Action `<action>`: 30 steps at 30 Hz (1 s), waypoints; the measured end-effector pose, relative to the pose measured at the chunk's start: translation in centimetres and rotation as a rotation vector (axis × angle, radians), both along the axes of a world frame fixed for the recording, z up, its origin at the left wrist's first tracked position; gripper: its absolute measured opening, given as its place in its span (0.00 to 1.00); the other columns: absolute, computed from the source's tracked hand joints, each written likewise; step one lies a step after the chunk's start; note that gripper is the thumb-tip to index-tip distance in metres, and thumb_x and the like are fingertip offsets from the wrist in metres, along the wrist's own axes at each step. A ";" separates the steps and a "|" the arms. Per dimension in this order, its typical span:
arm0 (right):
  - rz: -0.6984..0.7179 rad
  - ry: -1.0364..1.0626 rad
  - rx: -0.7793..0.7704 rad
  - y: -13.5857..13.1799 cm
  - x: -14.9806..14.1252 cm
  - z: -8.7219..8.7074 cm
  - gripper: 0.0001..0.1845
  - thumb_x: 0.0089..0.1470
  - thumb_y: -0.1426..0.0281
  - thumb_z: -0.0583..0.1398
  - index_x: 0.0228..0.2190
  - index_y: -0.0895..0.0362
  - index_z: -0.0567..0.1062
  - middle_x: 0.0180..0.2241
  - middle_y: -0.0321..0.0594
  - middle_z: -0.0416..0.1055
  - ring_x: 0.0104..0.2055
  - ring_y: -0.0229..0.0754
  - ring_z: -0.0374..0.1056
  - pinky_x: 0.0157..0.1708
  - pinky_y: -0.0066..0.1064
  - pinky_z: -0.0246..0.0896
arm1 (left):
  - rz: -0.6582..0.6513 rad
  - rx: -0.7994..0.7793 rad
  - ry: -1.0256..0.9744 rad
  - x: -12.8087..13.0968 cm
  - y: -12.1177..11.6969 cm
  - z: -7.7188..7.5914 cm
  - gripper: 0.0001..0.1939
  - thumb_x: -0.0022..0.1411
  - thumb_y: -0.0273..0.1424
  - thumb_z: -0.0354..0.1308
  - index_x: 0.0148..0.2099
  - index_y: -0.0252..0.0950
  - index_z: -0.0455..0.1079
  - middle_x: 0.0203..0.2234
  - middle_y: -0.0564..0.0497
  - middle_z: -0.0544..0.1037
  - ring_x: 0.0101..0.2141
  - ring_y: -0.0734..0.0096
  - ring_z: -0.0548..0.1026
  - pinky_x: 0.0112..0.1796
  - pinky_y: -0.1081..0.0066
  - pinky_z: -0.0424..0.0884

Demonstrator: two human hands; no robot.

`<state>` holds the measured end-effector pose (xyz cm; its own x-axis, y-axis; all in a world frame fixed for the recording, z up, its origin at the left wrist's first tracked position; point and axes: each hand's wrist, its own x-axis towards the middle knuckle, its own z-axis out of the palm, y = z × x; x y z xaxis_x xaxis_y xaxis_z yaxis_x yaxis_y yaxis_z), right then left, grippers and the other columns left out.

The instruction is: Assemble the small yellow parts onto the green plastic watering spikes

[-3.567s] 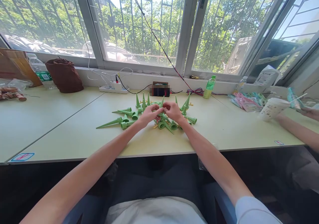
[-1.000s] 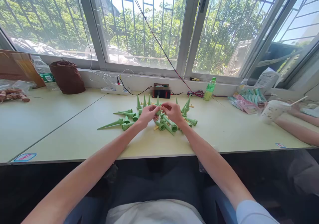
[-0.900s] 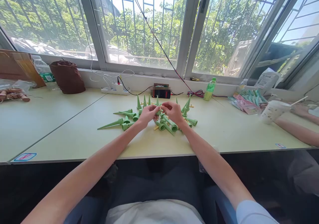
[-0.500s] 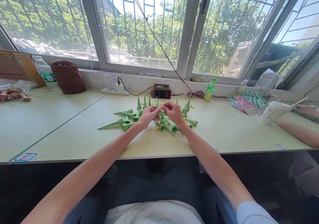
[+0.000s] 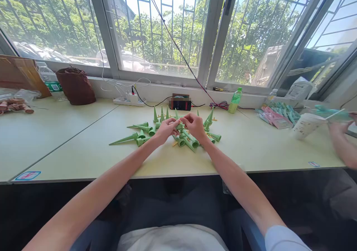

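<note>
My left hand (image 5: 166,129) is closed around a green plastic watering spike (image 5: 179,126), mostly hidden by the fingers. Against it, the fingertips of my right hand (image 5: 194,125) are pinched together; what they grip, if anything, is too small to make out. More green spikes lie below and around both hands, among them a long tapered one (image 5: 124,139) at the left and an open-ended one (image 5: 195,143) under my right hand. Several stand point up behind, such as an upright spike (image 5: 155,115). Small yellow valve pieces (image 5: 174,144) show among them.
A phone (image 5: 180,104) leans by the window sill, with a power strip (image 5: 129,101) to its left. A green bottle (image 5: 235,100), pink and teal packets (image 5: 279,117) and a white cup (image 5: 308,126) stand right. Another person's hand (image 5: 340,127) is at the far right.
My hands stay almost in place, still together at the spike. At the far right, the other person's arm has drawn back and lifted, with a teal bag now showing near the hand.
</note>
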<state>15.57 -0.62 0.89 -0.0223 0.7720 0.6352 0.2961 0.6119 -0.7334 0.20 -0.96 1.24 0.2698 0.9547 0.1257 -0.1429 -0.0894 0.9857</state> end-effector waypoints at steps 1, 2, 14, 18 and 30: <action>-0.008 -0.009 -0.001 0.0 0.0 0.0 0.17 0.52 0.54 0.61 0.26 0.55 0.69 0.20 0.34 0.68 0.20 0.36 0.64 0.23 0.28 0.59 | 0.000 -0.003 -0.002 0.0 0.0 0.0 0.24 0.46 0.45 0.70 0.35 0.33 0.66 0.23 0.55 0.71 0.18 0.77 0.72 0.18 0.76 0.64; -0.016 -0.020 -0.002 0.0 0.0 0.0 0.18 0.52 0.54 0.61 0.26 0.55 0.69 0.20 0.34 0.68 0.20 0.36 0.63 0.23 0.28 0.58 | 0.001 -0.004 -0.002 0.0 0.0 0.0 0.24 0.46 0.45 0.70 0.35 0.33 0.66 0.23 0.55 0.71 0.18 0.77 0.72 0.18 0.76 0.64; -0.106 -0.116 0.056 0.1 0.0 0.0 0.19 0.52 0.55 0.61 0.22 0.55 0.67 0.18 0.32 0.63 0.21 0.34 0.56 0.24 0.28 0.53 | 0.140 0.158 0.088 0.2 0.0 -0.2 0.23 0.48 0.46 0.68 0.31 0.35 0.62 0.17 0.57 0.68 0.14 0.75 0.70 0.16 0.75 0.63; -0.098 -0.144 0.040 0.3 0.1 -0.2 0.20 0.53 0.54 0.61 0.22 0.55 0.66 0.18 0.31 0.61 0.21 0.34 0.55 0.24 0.27 0.51 | 0.204 0.230 0.143 0.1 0.2 -0.5 0.22 0.50 0.46 0.67 0.31 0.35 0.63 0.20 0.55 0.70 0.14 0.75 0.70 0.15 0.75 0.61; -0.119 -0.244 0.049 0.2 0.2 -0.2 0.25 0.56 0.51 0.57 0.19 0.55 0.61 0.16 0.29 0.55 0.21 0.33 0.48 0.24 0.28 0.46 | 0.285 0.366 0.231 -0.1 0.6 -1.2 0.18 0.52 0.45 0.65 0.31 0.36 0.66 0.24 0.53 0.74 0.14 0.77 0.70 0.14 0.76 0.57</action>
<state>15.81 -0.45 0.67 -0.0904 0.7468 0.6588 0.5326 0.5952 -0.6017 0.09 -0.38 0.04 0.0656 0.8990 0.4331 0.1553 -0.4379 0.8855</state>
